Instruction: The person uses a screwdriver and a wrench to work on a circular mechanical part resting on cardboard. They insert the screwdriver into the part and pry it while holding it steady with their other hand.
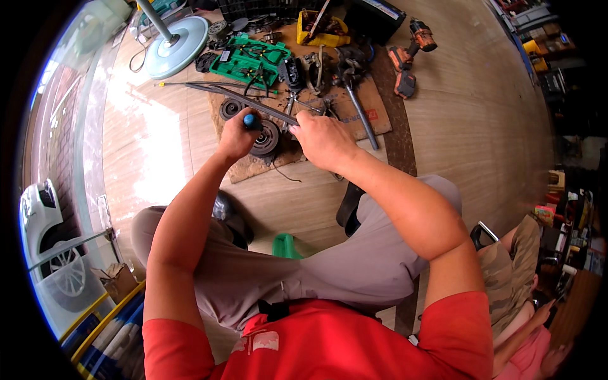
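My left hand (237,137) is closed around a tool handle with a blue end (251,121); the rest of that tool is hidden. Just to its right, my right hand (323,139) grips one end of a long, dark, thin bar (269,112), which slants away to the far left. Below the hands lies a round grooved pulley (266,139), partly covered by the left fist. A second pulley (230,108) rests beyond that fist. Both are on a stained cardboard sheet (247,168) on the floor.
Beyond the hands lie a green tool case (250,60), a dark metal part with a long tube (362,117), a yellow container (323,38) and a black battery (375,24). An orange cordless drill (411,54) lies right, a round stand base (177,47) left. Another person sits at lower right.
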The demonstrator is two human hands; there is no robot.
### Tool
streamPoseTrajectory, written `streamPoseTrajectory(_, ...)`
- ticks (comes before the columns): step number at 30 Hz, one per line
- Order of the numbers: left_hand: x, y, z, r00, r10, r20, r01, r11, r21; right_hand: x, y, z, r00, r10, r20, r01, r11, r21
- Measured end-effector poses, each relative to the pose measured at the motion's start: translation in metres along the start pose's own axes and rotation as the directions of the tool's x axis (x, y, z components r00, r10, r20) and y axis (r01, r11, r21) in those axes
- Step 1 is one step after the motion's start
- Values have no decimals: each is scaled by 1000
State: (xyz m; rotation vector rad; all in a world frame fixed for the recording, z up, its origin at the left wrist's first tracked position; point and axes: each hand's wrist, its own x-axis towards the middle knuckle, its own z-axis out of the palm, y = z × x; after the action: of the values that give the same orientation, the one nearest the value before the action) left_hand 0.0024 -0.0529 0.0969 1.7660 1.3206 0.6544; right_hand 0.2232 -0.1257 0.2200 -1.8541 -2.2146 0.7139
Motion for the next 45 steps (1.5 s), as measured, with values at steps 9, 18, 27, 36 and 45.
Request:
streamPoseTrajectory(9, -1, -4, 0, 1000, -5, 21, 5, 1000, 0, -2, -4, 0, 1000, -16, 21, 15, 1000, 18)
streamPoseTrajectory(18, 1, -1, -1, 999, -39, 24, 38, 999, 35, -6, -1, 8, 991, -83, -103, 88, 995, 39)
streamPoseTrajectory(27, 2, -16, 1, 999, 17, 32, -19, 998, 52, -8, -4, 14, 998, -52, -37, 53, 998, 40)
streamPoseTrajectory(36, -3, -9, -1, 999, 11, 40, -8, 997, -81, -7, -2, 8, 999, -31, -37, 34, 996, 79)
streamPoseTrajectory(45, -13, -18, -15, 995, 39, 95, -30, 994, -103, -3, 0, 6, 997, -78, 18, 78, 997, 8)
